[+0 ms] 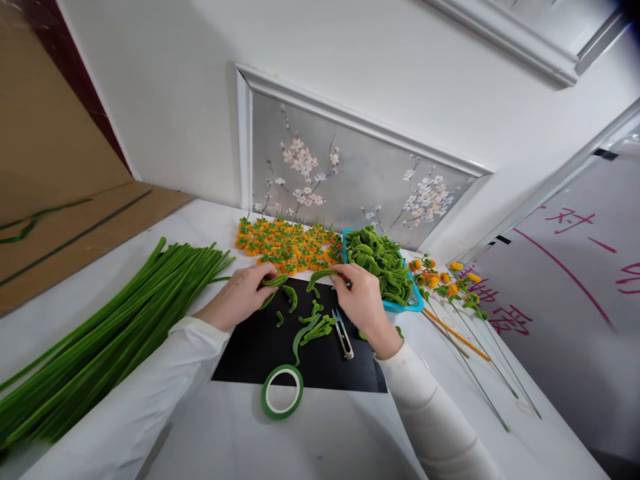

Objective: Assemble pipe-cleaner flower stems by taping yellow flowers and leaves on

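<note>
We mark two fuzzy bright-green pieces. Left green piece [276, 281]: slim, leaf-like, pinched in the left hand [243, 293], tip pointing right; a similar green length slants below it, and we can't tell whether they're joined. Right green strip [321, 274]: narrow, bent, one end pinched in the right hand [363, 299], the rest arching left and down. We see both by the far edge of the black sheet [245, 357].

Green piece [277, 281] in left fingers [263, 269], curved strip [319, 275] in right fingers [346, 270]
</note>
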